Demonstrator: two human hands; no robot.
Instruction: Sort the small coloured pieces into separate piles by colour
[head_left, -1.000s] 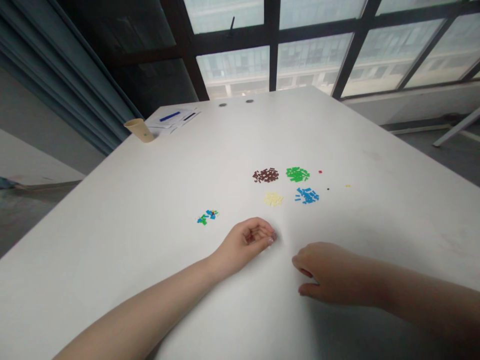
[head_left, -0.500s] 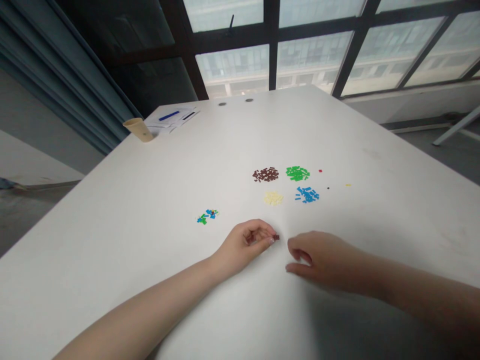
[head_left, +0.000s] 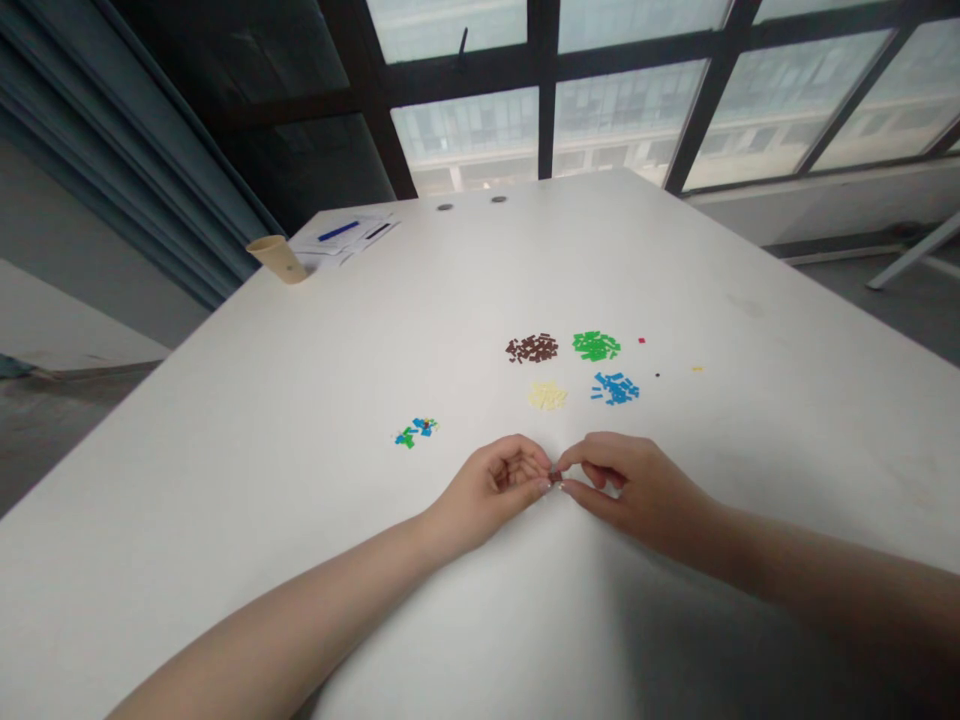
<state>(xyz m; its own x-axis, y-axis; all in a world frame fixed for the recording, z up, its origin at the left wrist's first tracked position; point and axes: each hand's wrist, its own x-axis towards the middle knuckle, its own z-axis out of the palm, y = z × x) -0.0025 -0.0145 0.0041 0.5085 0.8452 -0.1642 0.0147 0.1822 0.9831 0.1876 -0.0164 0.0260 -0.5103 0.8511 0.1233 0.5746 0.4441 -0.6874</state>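
A tiny dark brown brick piece (head_left: pixel 556 477) is pinched between the thumb and fingertips of my left hand (head_left: pixel 495 490), just above the white table. From the right, the thumb and index fingertip of my right hand (head_left: pixel 626 475) close around the same piece and touch its other side. Beyond my hands lie loose small pieces sorted by colour: a brown pile (head_left: pixel 532 348), a green pile (head_left: pixel 596 346), a pale yellow pile (head_left: pixel 548 396) and a blue pile (head_left: pixel 616 388). Left of my left hand is a small mixed cluster (head_left: pixel 415 431) of blue and green pieces.
Single red (head_left: pixel 641 340), black (head_left: pixel 658 375) and yellow (head_left: pixel 697 369) pieces lie right of the piles. At the table's far left stand a paper cup (head_left: pixel 277 260) and papers (head_left: pixel 319 240) with a blue pen (head_left: pixel 338 232). Windows line the far side.
My right hand has moved left, and its fingertips have come together on the brown piece. My left hand keeps its place and its pinch.
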